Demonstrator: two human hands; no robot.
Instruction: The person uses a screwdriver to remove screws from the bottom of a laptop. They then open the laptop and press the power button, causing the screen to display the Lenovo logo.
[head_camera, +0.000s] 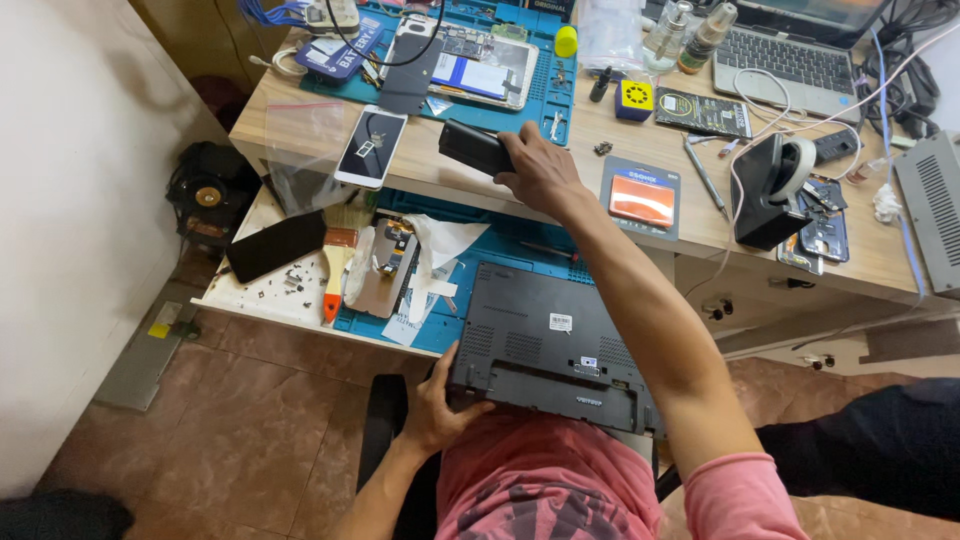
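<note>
A dark grey laptop (545, 340) lies upside down, resting on my lap and the pulled-out shelf. My left hand (440, 405) grips its near left corner. My right hand (538, 172) reaches up to the desk edge and holds a black oblong battery pack (473, 147) just above the wooden desktop (690, 215). The battery's far end sticks out to the left of my fingers.
A white phone (371, 146) lies left of the battery. A blue work mat (540, 80) carries an opened tablet and small tools. The lower shelf holds a brush (337, 265), a black phone (275, 245) and a disassembled phone (385, 265). An open laptop (790, 55) sits at the back right.
</note>
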